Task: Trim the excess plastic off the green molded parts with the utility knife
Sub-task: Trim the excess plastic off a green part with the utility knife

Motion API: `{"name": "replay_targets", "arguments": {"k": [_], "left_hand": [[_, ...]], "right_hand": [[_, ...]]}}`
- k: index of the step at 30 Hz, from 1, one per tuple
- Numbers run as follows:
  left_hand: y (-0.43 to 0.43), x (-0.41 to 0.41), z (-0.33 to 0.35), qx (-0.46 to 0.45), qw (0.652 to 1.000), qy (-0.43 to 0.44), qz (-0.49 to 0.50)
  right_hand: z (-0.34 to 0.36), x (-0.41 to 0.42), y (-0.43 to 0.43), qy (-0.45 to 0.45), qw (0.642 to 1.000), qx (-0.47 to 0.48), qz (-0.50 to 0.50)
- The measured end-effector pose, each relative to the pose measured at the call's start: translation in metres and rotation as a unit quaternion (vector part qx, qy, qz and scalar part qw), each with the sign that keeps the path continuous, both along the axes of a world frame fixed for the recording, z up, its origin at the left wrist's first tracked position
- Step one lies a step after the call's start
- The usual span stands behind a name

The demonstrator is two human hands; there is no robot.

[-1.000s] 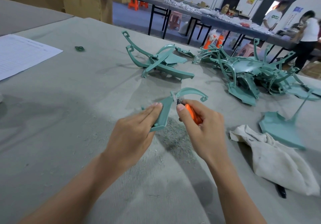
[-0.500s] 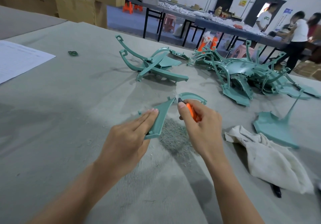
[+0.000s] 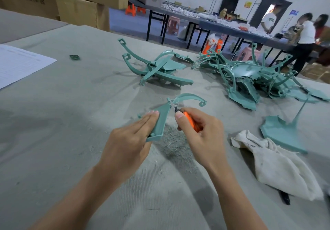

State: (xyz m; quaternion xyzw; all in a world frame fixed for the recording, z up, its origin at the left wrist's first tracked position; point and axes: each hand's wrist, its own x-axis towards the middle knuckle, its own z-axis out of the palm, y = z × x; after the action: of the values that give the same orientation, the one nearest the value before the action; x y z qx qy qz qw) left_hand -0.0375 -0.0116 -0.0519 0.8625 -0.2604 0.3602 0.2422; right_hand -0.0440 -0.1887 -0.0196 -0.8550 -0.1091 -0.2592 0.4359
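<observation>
Part: green molded part (image 3: 161,121) pinched in the left hand (image 3: 128,146), above the table (image 3: 71,122).
Knife: utility knife (image 3: 190,121) clenched in the right hand (image 3: 201,137) — blade at the part's neck.
Risk: a slip could be carried into the left hand — kept just beside the cut.

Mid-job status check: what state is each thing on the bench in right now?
left hand, holds the green molded part, fingers flat along it
right hand, grips the orange utility knife
green molded part, tilted up, pale sliver at its bend
orange utility knife, blade out, tip at that bend
piled green parts, loose and tangled
white cloth, crumpled
shavings, heaped under the hands
paper sheet, flat
</observation>
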Motion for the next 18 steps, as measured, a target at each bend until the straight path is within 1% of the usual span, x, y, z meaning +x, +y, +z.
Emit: {"name": "replay_targets", "arguments": {"k": [8, 12, 16, 18], "left_hand": [[0.000, 0.001, 0.004, 0.013, 1.000, -0.011, 0.004], [0.000, -0.001, 0.004, 0.023, 1.000, -0.016, 0.006], [-0.004, -0.005, 0.001, 0.014, 1.000, -0.011, -0.022], [-0.006, -0.004, 0.002, 0.001, 0.999, -0.028, -0.022]], "right_hand": [[-0.002, 0.004, 0.001, -0.020, 0.998, -0.047, -0.035], [-0.005, 0.008, -0.002, -0.007, 0.997, -0.048, -0.055], [0.000, 0.016, -0.019, 0.010, 0.994, -0.020, -0.103], [0.001, 0.014, -0.022, 0.009, 0.994, 0.022, -0.105]]}}
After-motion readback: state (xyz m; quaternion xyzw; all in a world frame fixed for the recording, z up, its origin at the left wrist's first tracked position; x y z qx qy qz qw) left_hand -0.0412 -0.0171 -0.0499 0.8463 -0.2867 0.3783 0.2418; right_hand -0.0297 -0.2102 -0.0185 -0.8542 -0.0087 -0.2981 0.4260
